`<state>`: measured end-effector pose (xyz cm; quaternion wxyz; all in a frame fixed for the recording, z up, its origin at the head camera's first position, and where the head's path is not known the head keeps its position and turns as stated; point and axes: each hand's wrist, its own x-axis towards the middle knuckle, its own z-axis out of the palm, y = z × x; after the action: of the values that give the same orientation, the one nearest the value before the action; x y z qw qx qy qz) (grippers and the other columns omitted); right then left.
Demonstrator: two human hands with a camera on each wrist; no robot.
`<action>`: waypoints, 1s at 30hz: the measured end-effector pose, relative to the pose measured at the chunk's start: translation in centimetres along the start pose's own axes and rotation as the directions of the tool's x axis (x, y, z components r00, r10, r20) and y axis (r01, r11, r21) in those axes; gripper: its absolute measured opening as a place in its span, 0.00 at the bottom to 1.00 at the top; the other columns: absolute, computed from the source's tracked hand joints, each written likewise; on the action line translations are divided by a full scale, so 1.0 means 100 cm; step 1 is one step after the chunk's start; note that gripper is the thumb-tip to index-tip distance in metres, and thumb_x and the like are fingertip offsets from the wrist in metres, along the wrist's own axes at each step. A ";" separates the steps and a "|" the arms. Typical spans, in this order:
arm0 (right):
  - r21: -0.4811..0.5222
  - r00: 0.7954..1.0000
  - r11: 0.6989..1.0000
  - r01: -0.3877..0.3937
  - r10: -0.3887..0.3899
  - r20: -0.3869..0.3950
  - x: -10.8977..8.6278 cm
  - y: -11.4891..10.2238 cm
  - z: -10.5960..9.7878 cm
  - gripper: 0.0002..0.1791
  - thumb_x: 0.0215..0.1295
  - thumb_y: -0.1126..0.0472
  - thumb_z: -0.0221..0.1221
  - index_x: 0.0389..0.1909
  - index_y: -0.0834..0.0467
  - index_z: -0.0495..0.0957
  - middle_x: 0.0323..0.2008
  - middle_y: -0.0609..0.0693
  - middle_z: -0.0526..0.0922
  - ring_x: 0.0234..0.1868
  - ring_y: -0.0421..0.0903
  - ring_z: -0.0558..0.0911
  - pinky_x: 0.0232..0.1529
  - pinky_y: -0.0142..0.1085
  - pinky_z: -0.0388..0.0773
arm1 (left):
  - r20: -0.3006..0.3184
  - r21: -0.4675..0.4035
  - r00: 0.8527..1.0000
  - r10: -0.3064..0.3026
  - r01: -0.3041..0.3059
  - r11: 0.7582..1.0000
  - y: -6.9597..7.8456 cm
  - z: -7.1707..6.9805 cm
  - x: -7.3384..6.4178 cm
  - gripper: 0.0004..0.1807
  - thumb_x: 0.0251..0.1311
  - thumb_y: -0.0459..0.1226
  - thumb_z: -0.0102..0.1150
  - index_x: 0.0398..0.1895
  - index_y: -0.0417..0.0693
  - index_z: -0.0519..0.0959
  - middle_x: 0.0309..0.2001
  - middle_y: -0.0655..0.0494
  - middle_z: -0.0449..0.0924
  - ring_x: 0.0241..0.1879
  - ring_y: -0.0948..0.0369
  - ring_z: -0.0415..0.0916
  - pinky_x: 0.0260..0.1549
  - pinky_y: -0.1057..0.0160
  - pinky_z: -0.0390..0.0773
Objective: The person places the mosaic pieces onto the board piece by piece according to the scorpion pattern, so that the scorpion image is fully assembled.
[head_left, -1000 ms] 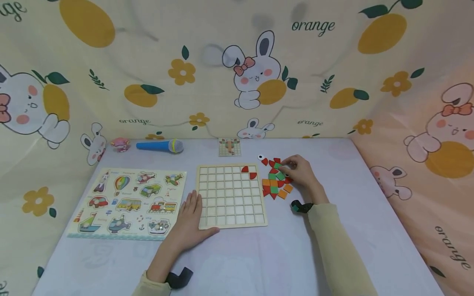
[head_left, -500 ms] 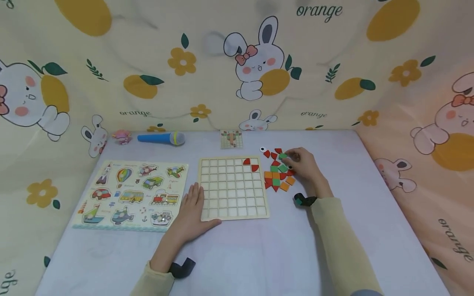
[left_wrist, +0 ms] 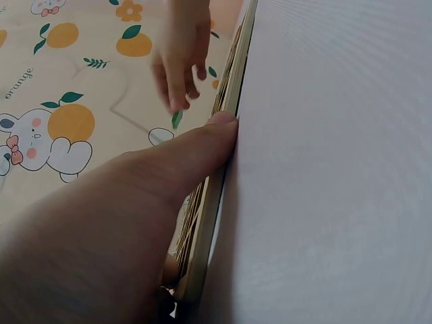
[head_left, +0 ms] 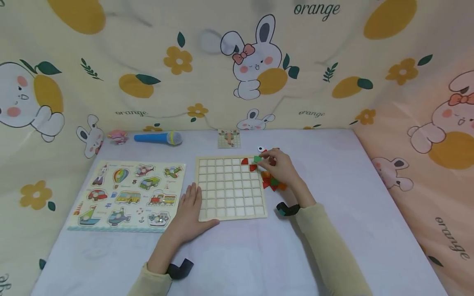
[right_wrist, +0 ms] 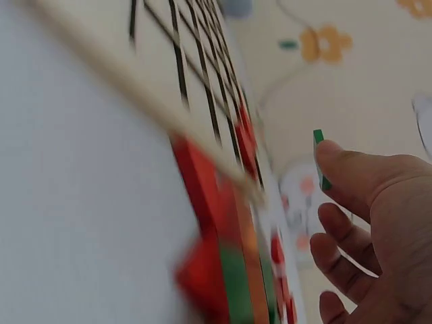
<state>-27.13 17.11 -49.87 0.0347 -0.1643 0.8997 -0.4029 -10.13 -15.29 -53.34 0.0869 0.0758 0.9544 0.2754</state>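
Between thumb and fingertips my right hand pinches a green square tile, held over the top right corner of a wooden grid board. In the right wrist view the same green tile shows edge-on, clear of the board. Two red quarter-round tiles sit in cells near that corner. My left hand rests with straight fingers along the board's left edge, its thumb at the lower edge. In the left wrist view that thumb touches the board's rim.
Loose red, orange and green tiles lie right of the board, partly hidden by my right hand. A small pattern card stands behind it. Left are a vehicle puzzle board, a blue toy microphone and a pink toy.
My right hand has lifted a green square from the loose tiles and carried it left to the board's top right corner. The left hand stays on the board's left edge.
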 end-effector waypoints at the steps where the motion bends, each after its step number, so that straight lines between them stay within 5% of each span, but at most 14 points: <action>1: -0.002 1.000 1.000 0.018 -0.018 0.007 0.000 -0.004 0.004 0.16 0.72 0.56 0.70 0.54 0.61 0.86 0.48 0.55 0.83 0.48 0.53 0.80 0.48 0.45 0.79 | 0.000 0.000 1.000 0.007 -0.007 1.000 0.001 0.000 0.000 0.69 0.58 0.65 0.71 0.84 0.29 0.45 0.85 0.34 0.32 0.85 0.40 0.28 0.81 0.37 0.39; 10: 0.007 0.994 0.997 0.076 -0.076 0.072 0.013 -0.013 0.038 0.18 0.70 0.55 0.71 0.55 0.61 0.87 0.48 0.54 0.86 0.46 0.50 0.81 0.48 0.42 0.80 | -0.033 -0.002 0.999 -0.006 0.006 1.000 0.004 -0.001 -0.004 0.68 0.57 0.65 0.71 0.83 0.28 0.47 0.85 0.32 0.36 0.85 0.38 0.30 0.81 0.35 0.42; 21: -0.025 0.994 0.997 0.076 -0.073 0.085 0.009 0.000 0.037 0.11 0.73 0.62 0.65 0.52 0.60 0.87 0.49 0.54 0.84 0.45 0.49 0.78 0.47 0.41 0.77 | -0.004 -0.002 1.000 0.001 -0.001 1.000 0.004 0.003 0.000 0.69 0.58 0.66 0.70 0.84 0.30 0.45 0.86 0.35 0.33 0.85 0.41 0.28 0.82 0.38 0.39; 30: -0.058 0.989 0.994 0.091 -0.083 0.121 0.012 -0.001 0.044 0.18 0.69 0.53 0.71 0.56 0.56 0.86 0.47 0.52 0.81 0.43 0.48 0.76 0.43 0.40 0.76 | -0.007 0.007 1.000 -0.009 0.009 1.000 0.003 0.002 -0.002 0.69 0.57 0.65 0.71 0.84 0.30 0.45 0.86 0.35 0.33 0.85 0.41 0.28 0.81 0.37 0.40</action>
<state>-27.36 13.57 -52.68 0.0653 -0.2281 0.9003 -0.3650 -9.87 -14.99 -53.30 0.0846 0.0708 0.9559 0.2721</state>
